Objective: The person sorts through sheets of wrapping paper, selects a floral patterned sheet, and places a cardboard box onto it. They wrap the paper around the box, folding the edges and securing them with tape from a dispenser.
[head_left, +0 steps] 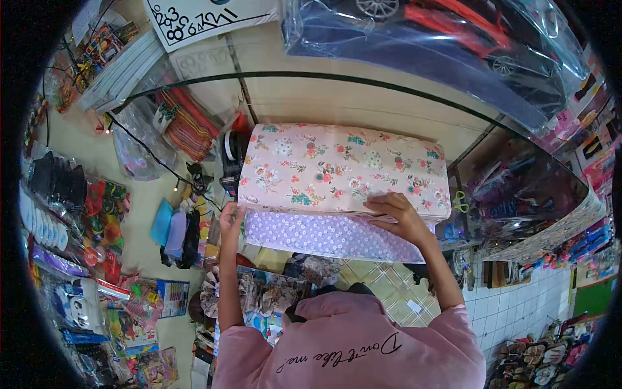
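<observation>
A wide pink bundle with a floral print [343, 170] lies across the shelf in front of me. Under its front edge shows a lilac sheet with small white flowers [311, 235], sloping toward my body. My left hand [230, 222] is closed at the front left corner of the pink bundle, its fingertips right at the edge. Across the front right edge lies my right hand [400, 218], fingers stretched over the pink print and thumb apart, lower down by the lilac sheet.
Just left of the bundle stands a black tape dispenser [230, 162]. A glass shelf edge [311, 75] runs above, bearing a wrapped toy car [466, 32]. Packaged goods [107, 220] hang on the left wall. Tiled floor [382, 285] shows below.
</observation>
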The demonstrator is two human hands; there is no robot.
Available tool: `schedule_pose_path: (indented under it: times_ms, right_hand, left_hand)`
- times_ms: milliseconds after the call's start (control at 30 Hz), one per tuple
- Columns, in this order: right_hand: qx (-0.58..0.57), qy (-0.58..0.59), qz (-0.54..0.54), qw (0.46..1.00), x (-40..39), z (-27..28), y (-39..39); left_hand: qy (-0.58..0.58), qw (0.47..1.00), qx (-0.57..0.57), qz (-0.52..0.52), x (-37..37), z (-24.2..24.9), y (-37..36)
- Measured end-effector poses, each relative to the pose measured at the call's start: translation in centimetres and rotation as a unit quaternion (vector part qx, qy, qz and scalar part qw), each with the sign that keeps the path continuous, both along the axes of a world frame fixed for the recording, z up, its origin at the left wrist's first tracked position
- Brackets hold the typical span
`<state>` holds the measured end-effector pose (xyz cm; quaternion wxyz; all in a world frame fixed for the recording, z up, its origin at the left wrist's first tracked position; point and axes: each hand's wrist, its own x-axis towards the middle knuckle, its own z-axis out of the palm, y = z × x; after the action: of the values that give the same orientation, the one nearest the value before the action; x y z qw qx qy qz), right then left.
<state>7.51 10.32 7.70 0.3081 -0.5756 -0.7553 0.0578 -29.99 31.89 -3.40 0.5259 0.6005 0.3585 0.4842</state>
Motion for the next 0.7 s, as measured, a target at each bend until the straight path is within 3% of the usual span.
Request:
schedule_pose_path:
  times_ms: [233, 400, 500, 600, 633, 700]
  right_hand:
    - [-0.001, 0.036, 0.015, 0.999, 1.0, -1.6, -0.2]
    - [0.043, -0.004, 0.008, 0.999, 0.8, -2.1, -0.3]
    - [0.084, -0.029, 0.001, 0.996, 0.7, -2.6, -0.2]
    - [0.104, -0.044, -0.003, 0.994, 0.4, -2.9, -0.1]
    - [0.108, -0.048, -0.005, 0.993, 0.5, -2.9, -0.2]
    - [0.11, -0.046, -0.001, 0.993, 0.4, -2.4, -0.2]
  left_hand:
    - [-0.003, 1.0, 0.014, 0.021, 0.2, -0.7, 0.4]
    - [0.012, 1.0, 0.004, 0.012, -0.2, -0.6, 0.4]
    - [0.059, 0.989, 0.073, 0.11, 1.2, 0.6, -1.2]
    - [0.089, 0.885, 0.276, 0.366, 5.6, 1.4, -5.6]
    - [0.02, 0.892, 0.306, 0.334, 7.3, 0.1, -7.3]
    - [0.039, 0.889, 0.419, 0.18, 9.8, 0.2, -9.8]
